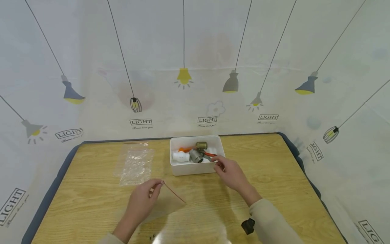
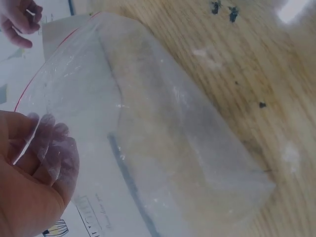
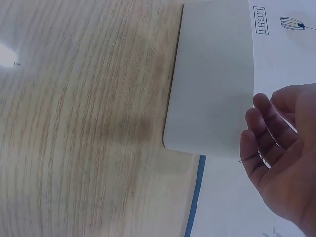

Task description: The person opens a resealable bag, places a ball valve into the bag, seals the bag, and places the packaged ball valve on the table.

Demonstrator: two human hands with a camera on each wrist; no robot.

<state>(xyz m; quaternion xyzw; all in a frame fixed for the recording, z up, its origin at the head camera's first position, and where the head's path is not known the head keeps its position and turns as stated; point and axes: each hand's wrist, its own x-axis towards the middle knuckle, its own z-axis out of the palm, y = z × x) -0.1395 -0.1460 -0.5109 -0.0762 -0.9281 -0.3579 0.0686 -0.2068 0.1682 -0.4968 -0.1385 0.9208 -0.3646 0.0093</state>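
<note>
My left hand (image 1: 141, 201) pinches a clear zip bag (image 2: 168, 128) at its red-striped top edge. The bag hangs down over the table, its mouth side facing right in the head view. My right hand (image 1: 230, 173) is at the front right rim of a white bin (image 1: 192, 169), fingers loosely bent with nothing seen between them. Inside the bin lie a grey pipe fitting (image 1: 195, 156), a white fitting (image 1: 181, 156), a brass-coloured fitting (image 1: 201, 145), an orange piece (image 1: 184, 149) and a red-handled piece (image 1: 210, 154), whose end is close to my right fingertips.
More clear plastic bags (image 1: 137, 166) lie flat on the wooden table (image 1: 259, 162), left of the bin. A cloth printed with lamps (image 1: 184, 76) rises behind the table and along both sides. Small dark marks (image 2: 224, 11) show on the tabletop near the front.
</note>
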